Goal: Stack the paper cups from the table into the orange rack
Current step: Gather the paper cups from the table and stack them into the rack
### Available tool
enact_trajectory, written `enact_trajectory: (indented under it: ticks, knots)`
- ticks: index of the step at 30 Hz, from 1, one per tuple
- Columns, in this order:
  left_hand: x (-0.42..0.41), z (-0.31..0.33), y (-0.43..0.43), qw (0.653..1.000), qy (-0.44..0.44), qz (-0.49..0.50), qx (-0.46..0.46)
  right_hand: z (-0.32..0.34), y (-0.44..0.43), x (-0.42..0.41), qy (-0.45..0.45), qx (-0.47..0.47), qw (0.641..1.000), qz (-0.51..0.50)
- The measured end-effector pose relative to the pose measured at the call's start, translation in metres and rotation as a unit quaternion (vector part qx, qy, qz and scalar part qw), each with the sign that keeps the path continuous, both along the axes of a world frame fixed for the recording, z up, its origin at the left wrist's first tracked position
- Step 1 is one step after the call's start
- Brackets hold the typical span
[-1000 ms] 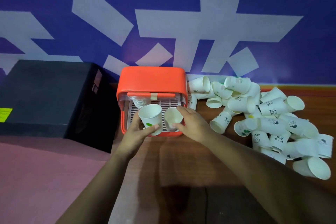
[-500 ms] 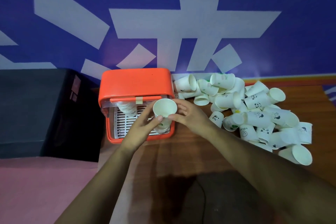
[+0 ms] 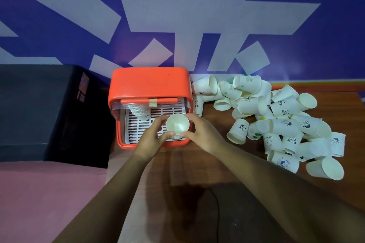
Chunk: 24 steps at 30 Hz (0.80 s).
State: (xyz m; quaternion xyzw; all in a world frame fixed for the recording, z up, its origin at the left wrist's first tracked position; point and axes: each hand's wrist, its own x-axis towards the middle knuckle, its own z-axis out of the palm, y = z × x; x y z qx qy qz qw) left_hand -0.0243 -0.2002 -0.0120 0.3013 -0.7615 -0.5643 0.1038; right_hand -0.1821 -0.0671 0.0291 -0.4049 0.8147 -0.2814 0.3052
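Observation:
The orange rack [image 3: 150, 83] stands against the blue wall, its front open onto a white slatted tray [image 3: 142, 126]. Over the tray's front right part, my left hand [image 3: 152, 138] and my right hand [image 3: 201, 134] together grip a nested stack of white paper cups [image 3: 177, 125], mouth facing up. Another stack of cups [image 3: 139, 111] lies at the rack's back left. A heap of several loose paper cups [image 3: 276, 116] lies on the brown table [image 3: 197, 173] to the right of the rack.
A black box [image 3: 49, 108] sits just left of the rack. A pink surface [image 3: 45, 193] lies low at the left. A dark cable [image 3: 217, 213] runs across the near table. The blue wall [image 3: 197, 16] closes off the back.
The two cups held separately a second ago have been nested into one stack. Both hands now hold it lower, over the rack's tray.

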Motion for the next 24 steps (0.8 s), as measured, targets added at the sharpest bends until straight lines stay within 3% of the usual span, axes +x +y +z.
enact_trajectory:
  ticks: [7, 12, 16, 19, 24]
  knots:
    - [0.000, -0.008, 0.006, 0.996, -0.062, 0.007, -0.060, -0.015, -0.008, 0.004, 0.036, 0.042, 0.998, 0.017]
    - [0.005, 0.004, 0.026, 0.989, -0.038, 0.110, -0.092, -0.002, 0.028, -0.021, 0.049, 0.043, 0.998, -0.003]
    - [-0.016, 0.024, 0.064, 0.997, 0.009, 0.015, -0.070, 0.007, 0.088, -0.061, 0.103, 0.081, 0.990, -0.045]
    - [-0.052, 0.030, 0.094, 0.996, -0.004, -0.074, -0.046, 0.011, 0.131, -0.093, 0.133, 0.110, 0.980, -0.099]
    - [-0.134, 0.015, 0.138, 0.991, -0.076, -0.065, -0.088, 0.012, 0.185, -0.129, 0.164, 0.138, 0.961, -0.176]
